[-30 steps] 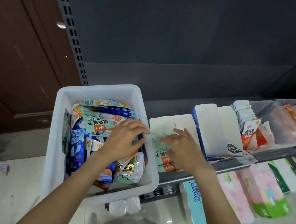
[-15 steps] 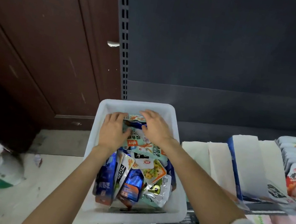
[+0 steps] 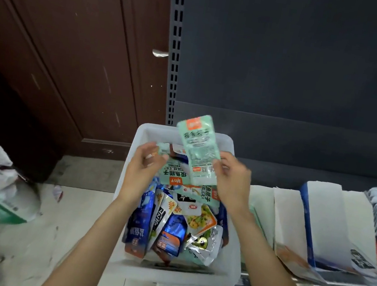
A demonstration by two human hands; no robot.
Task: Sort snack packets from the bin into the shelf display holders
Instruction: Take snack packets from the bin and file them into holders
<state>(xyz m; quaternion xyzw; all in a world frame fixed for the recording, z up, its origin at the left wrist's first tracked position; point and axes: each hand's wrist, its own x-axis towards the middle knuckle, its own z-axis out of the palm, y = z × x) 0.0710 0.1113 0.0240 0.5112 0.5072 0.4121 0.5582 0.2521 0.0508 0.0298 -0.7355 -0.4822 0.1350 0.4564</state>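
Head view: we judge pick step under way. Right hand (image 3: 232, 182) fingers pinch mint-green packet (image 3: 197, 148), raised above far end of white bin (image 3: 230, 270). Left hand (image 3: 142, 170) fingers closed on second mint packet (image 3: 174, 174), still among pile. Next move, we judge: carry raised packet rightward to open shelf holder (image 3: 289, 223), matching kind.

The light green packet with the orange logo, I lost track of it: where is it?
In the head view the light green packet is lifted above the white bin's far end, pinched by the right hand.
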